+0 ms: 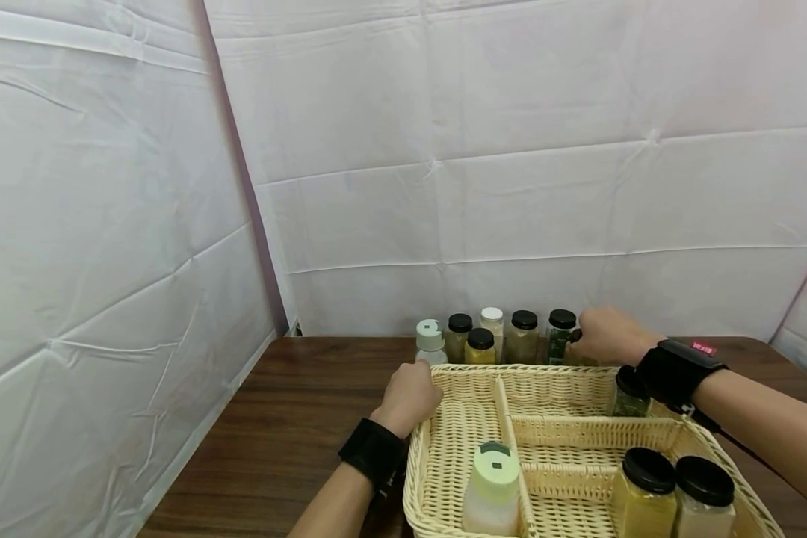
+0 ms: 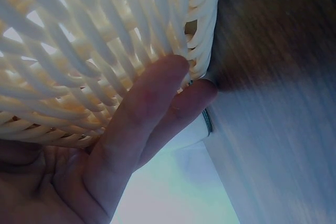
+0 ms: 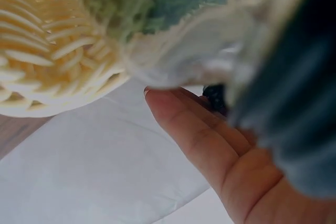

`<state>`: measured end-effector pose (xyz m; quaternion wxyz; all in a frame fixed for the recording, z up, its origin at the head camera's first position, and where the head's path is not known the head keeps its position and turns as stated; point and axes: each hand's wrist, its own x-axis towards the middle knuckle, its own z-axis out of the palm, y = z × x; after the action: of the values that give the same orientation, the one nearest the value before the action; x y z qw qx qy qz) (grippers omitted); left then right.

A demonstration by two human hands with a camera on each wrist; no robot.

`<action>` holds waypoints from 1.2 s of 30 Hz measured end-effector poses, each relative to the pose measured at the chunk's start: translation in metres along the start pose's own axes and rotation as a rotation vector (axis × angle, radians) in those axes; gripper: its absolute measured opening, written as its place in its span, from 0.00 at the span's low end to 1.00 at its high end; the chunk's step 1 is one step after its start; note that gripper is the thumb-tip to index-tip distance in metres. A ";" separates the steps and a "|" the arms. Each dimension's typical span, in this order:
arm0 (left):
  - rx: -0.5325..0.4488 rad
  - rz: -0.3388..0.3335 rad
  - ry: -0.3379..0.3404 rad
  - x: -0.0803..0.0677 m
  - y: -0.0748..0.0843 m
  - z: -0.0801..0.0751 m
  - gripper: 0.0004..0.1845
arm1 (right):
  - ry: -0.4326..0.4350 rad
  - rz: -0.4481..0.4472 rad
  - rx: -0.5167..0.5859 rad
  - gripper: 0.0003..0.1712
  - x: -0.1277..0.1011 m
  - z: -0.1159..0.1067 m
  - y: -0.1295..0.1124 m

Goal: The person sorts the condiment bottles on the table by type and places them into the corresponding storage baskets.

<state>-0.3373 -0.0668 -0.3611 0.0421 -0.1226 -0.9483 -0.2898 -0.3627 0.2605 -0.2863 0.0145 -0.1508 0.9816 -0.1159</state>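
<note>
Meanwhile, a person's right hand reaches past the far rim of a cream woven wicker basket with dividers and closes on a black-lidded glass jar of green herbs, the rightmost in a row of spice jars along the far edge of the dark wooden table. The left hand rests with straight fingers against the basket's far left corner, steadying it. By the look of it, picking the jar from the row is the step in hand; next would be a firm hold, a lift over the rim and a free compartment.

Only the head view shows the row and the jars already in the basket. The left wrist view shows fingers flat against the weave; the right wrist view is mostly blur, its grip hard to confirm.
</note>
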 end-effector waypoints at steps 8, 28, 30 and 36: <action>0.003 0.002 0.004 -0.001 0.001 -0.002 0.08 | -0.021 0.025 0.010 0.18 0.003 0.002 0.000; 0.005 0.021 0.004 -0.002 0.000 -0.001 0.06 | -0.006 -0.007 0.030 0.18 0.002 0.005 0.002; -0.003 0.022 0.006 -0.001 -0.001 0.000 0.06 | -0.006 -0.007 0.029 0.18 0.003 0.005 0.002; -0.003 0.017 0.006 -0.001 -0.001 -0.001 0.06 | -0.008 -0.006 0.038 0.19 0.001 0.003 0.000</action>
<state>-0.3369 -0.0682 -0.3610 0.0474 -0.1298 -0.9467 -0.2911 -0.3639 0.2597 -0.2897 0.0208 -0.1538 0.9787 -0.1341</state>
